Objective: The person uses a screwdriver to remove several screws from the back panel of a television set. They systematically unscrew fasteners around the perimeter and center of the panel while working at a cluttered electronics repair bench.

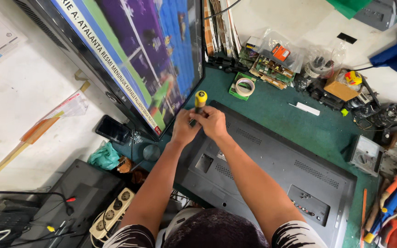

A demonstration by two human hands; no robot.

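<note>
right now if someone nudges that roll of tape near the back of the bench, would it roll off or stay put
The roll of tape lies flat on a green box, so it would probably slide rather than roll. It looks light, being a thin ring with a wide open core. Set on edge it would likely roll across the green bench top.

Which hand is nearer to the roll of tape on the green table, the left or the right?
Right. The right hand grips the screwdriver on the tape's side, below and left of it in the picture. The left hand is beyond it, farther from the tape.
</note>
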